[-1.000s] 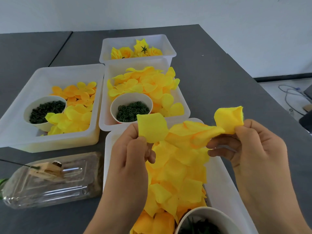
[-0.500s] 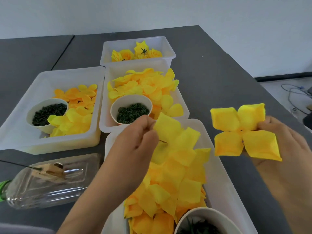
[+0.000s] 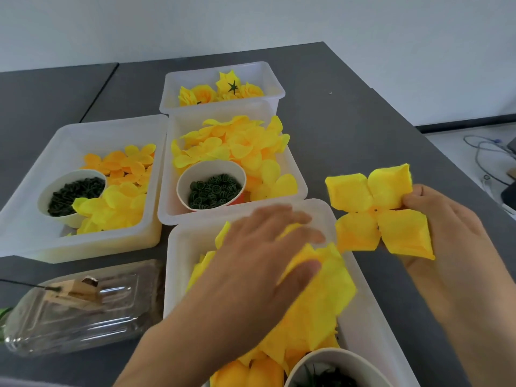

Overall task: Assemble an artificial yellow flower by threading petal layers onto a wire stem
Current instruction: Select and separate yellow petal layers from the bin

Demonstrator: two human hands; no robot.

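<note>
Dark grey matte surface fills most of the view; a seam divides it from a second grey panel at far left. White wall behind. At right, beyond the surface edge, pale floor with loose cables.

Four white plastic trays stand on the surface. Far tray: finished yellow flowers. Middle tray, touching the far one: loose yellow petal layers and one paper cup of dark green ring parts. Left tray: orange and yellow petal layers and a second cup of dark green parts. Near tray: large yellow petal layers and a third cup at the bottom edge, contents unclear.

A clear plastic bottle lies on its side left of the near tray, long axis roughly left-right, green cap end at the frame's left edge. A wooden clip on it holds a thin dark wire stem that runs off to the left.

Left hand: fingers extended and spread, palm down, resting on the petal pile in the near tray; motion-blurred, no grip visible.

Right hand: pinches one four-petal layer at its right edge, held over the surface just right of the near tray. The layer faces the camera, flat, its small centre hole visible
</note>
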